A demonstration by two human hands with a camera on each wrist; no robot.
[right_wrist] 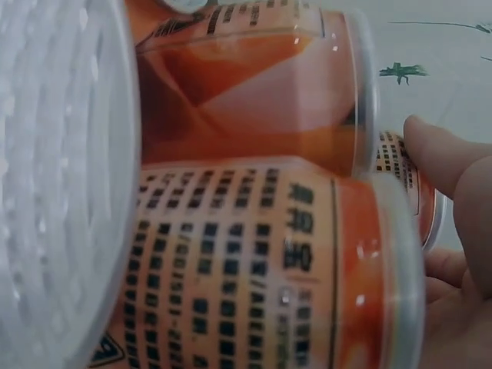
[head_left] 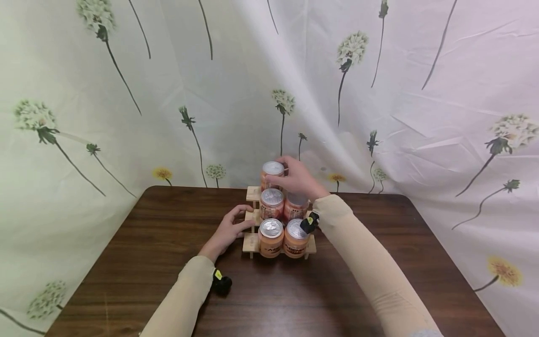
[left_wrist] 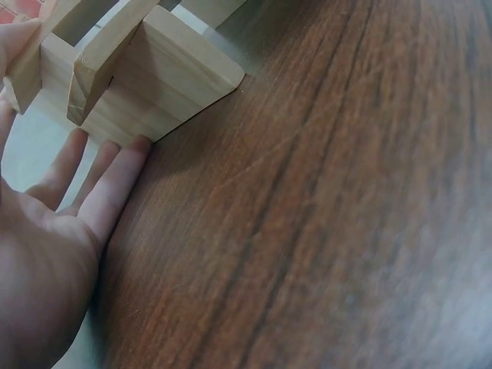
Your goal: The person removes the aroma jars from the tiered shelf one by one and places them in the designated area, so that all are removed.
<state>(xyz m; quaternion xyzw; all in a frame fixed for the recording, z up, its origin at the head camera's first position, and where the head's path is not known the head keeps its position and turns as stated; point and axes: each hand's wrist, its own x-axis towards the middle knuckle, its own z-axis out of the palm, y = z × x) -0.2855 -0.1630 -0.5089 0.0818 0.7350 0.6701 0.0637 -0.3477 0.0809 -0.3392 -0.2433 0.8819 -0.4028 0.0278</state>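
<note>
A stepped wooden rack (head_left: 251, 243) bears several orange-labelled cans with silvery lids. My right hand (head_left: 296, 180) reaches over the lower rows and grips the single can (head_left: 273, 168) on the top step, thumb in front and fingers behind. My left hand (head_left: 229, 229) holds the left end of the rack's middle step between thumb and forefinger. In the left wrist view, its other fingers (left_wrist: 115, 184) touch the rack's wooden side (left_wrist: 169, 84) low down by the table. Large in the right wrist view, nearer cans (right_wrist: 261, 269) partly hide the gripped can (right_wrist: 400, 165).
Two cans stand on the front step, a silver-lidded can (head_left: 271, 241) at left. Two more are on the middle step, including a can (head_left: 296, 208) partly behind my right wrist. The dark wooden table (head_left: 168, 252) ends at a floral curtain (head_left: 236, 103).
</note>
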